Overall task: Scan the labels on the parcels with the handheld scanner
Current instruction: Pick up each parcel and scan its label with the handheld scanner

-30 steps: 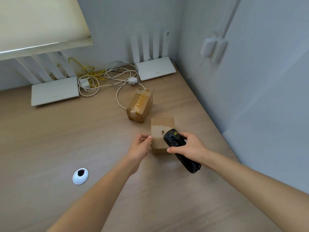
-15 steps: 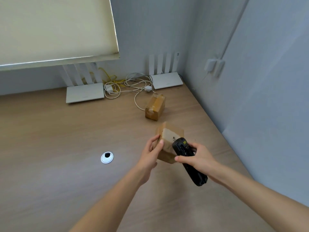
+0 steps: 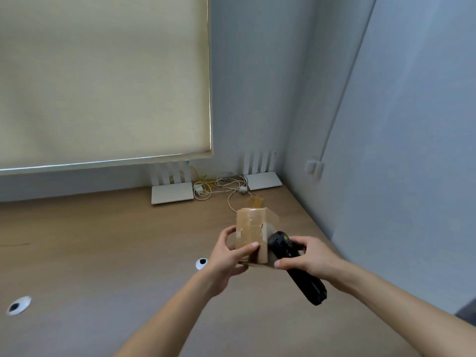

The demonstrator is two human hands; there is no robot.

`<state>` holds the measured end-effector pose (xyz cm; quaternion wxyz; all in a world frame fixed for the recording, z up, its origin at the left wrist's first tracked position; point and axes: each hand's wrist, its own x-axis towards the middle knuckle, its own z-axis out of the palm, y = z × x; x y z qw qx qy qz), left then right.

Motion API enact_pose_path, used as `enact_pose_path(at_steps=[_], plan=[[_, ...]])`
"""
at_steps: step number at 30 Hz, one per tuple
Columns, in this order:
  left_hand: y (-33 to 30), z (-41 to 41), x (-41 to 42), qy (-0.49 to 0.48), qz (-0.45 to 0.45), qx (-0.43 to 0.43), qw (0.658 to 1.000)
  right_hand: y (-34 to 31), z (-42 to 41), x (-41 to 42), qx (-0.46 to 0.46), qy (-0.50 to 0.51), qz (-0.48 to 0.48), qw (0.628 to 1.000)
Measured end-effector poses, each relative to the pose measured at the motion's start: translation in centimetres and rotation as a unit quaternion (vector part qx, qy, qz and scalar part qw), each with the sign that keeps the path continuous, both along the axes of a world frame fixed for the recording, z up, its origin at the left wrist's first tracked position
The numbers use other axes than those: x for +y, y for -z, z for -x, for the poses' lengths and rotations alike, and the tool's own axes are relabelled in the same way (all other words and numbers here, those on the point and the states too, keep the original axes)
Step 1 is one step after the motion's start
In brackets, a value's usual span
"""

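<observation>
Gripping parcel (image 3: 251, 231), scanner (image 3: 296, 266) (no legible writing).

A wooden desk (image 3: 77, 253) fills a corner of grey walls (image 3: 412, 124); a cream roller blind (image 3: 103, 73) hangs behind it.

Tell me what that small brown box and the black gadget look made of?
The small brown parcel box looks like matte cardboard, with glossy clear tape strips across its seams. The black handheld scanner seems moulded plastic with a dull sheen, though a rubbery coating cannot be ruled out.
</observation>
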<state>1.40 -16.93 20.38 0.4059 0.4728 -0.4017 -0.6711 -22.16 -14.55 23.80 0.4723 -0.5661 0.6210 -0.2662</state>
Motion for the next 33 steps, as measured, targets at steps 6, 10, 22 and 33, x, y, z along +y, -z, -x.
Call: enact_pose_path(at_steps=[6,10,22,33], plan=[[-5.4,-1.0,3.1,-0.036,0.087,-0.042,0.995,-6.2,-2.4,2.7,-0.024,-0.003,0.065,0.998],[-8.6,-0.9,3.8,-0.063,0.097,-0.042,0.992,-9.4,-3.0,3.5,-0.034,-0.015,0.074,0.997],[-12.7,-0.9,4.6,-0.048,0.103,-0.034,0.993,-14.4,-1.7,4.8,-0.030,-0.011,0.121,0.992],[-13.5,-0.8,4.5,-0.074,0.146,-0.073,0.984,-14.9,-2.0,4.3,-0.019,-0.011,0.134,0.991]])
